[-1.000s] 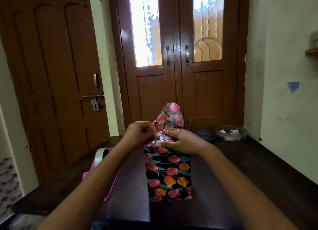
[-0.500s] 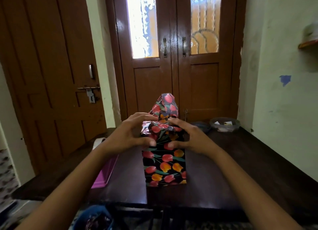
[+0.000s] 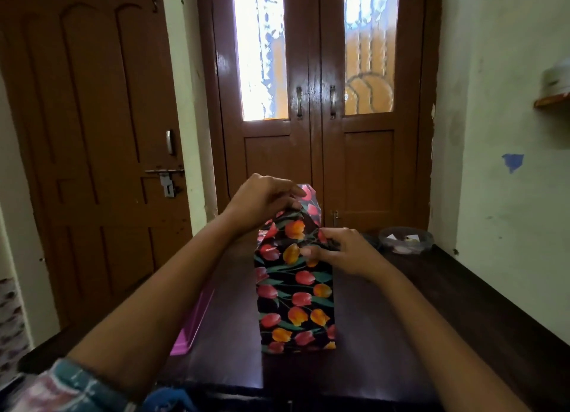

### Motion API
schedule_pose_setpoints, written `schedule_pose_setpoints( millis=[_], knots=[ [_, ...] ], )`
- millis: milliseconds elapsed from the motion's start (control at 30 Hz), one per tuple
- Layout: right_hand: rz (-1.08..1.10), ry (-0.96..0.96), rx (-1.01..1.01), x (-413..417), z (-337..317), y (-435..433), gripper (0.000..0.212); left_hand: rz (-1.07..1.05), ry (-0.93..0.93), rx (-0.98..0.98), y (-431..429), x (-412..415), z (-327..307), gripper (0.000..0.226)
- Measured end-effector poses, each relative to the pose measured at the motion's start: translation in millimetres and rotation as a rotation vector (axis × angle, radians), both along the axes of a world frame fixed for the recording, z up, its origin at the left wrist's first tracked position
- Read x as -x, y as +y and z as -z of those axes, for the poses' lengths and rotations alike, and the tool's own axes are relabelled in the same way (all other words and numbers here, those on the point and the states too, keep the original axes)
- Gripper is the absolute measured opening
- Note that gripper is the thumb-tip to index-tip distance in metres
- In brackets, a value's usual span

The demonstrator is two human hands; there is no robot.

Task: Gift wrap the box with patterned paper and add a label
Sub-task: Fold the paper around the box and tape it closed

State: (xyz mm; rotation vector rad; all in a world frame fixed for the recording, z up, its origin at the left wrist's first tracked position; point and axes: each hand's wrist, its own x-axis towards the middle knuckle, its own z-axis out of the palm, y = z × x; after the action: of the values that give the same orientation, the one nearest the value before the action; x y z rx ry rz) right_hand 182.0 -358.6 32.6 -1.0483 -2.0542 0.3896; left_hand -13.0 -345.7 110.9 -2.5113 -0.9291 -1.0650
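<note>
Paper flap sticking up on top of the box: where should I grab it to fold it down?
Pinch the flap near its pointed top, coming from the left, as the left hand does. It stands upright and free there, while its base is creased into the box, which the right hand grips.

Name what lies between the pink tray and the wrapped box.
Head view: only bare tabletop separates the pink tray from the wrapped box.
</note>
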Motion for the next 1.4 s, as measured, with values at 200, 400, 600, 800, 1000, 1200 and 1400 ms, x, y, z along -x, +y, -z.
schedule_pose_setpoints(
  millis=[200, 400, 600, 800, 1000, 1200, 1400],
  knots=[
    [0.065, 0.166, -0.096, 16.6, -15.8, 2.7, 0.045, 0.090, -0.411, 0.249, -10.8, 18.4, -0.1, 0.024],
    [-0.046, 0.373, -0.120, 35.7, -21.4, 7.1, 0.023, -0.073, -0.378, 0.465, -33.0, 21.1, 33.4, 0.021],
    [-0.188, 0.488, 0.068, 31.2, -22.3, 4.2, 0.030, 0.118, -0.717, 0.727, -30.2, 11.6, 37.4, 0.007],
    [-0.037, 0.434, -0.012, 34.4, -1.3, 9.5, 0.025, 0.209, -1.008, 0.932, -32.4, 0.7, 40.9, 0.021],
    [0.056, 0.536, -0.134, 43.9, -6.5, 8.7, 0.009, 0.101, -0.798, 0.680, -31.6, -2.0, 36.5, 0.033],
    [-0.044, 0.539, 0.084, 41.4, -39.1, 2.1, 0.027, 0.070, -0.827, 0.728, -28.5, 3.5, 40.5, 0.025],
    [0.101, 0.193, -0.067, 41.9, -76.3, 14.6, 0.021, 0.162, -0.894, 0.640, -27.1, -1.0, 49.5, 0.018]
  ],
)
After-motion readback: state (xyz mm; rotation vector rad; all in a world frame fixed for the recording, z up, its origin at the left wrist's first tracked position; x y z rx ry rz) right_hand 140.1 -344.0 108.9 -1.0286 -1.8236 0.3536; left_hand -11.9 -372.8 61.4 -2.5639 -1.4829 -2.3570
